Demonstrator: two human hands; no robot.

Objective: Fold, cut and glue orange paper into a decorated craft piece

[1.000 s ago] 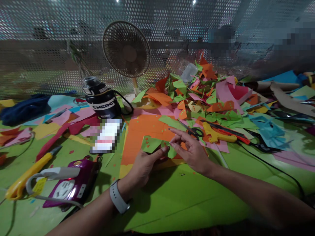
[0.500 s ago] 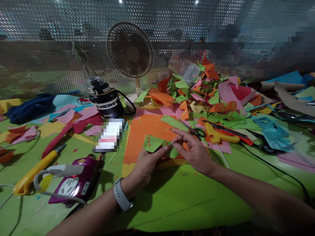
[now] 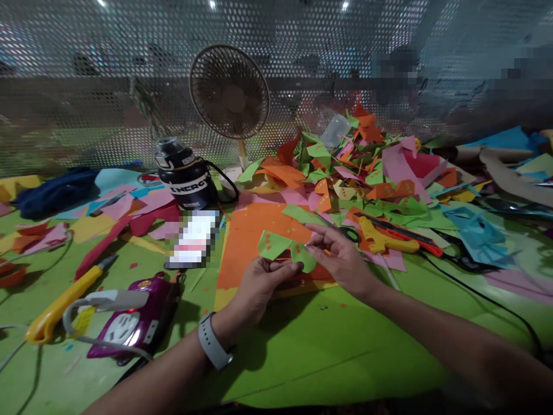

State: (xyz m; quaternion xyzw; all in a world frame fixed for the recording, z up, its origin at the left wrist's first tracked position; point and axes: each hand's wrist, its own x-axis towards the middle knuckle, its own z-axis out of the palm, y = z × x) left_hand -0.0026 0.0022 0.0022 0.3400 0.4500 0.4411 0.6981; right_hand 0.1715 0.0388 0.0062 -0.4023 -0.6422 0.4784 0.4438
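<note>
A green paper piece [image 3: 275, 245], its two flaps dotted orange, is tilted between the hands [image 3: 258, 288].

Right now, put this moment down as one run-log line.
left hand: holds green paper | right hand: at its right edge, contact unclear | orange sheet: beneath | scissors: beyond right hand

Craft workshop, seemingly: heaped paper scraps [image 3: 345, 191], scissors [image 3: 351, 234].

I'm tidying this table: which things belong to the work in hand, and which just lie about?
Apparently in use:
dotted green paper, held by the left hand; right hand close by
orange sheet below it

Apparently just lying about:
black bottle
fan
dark blue cloth
</note>
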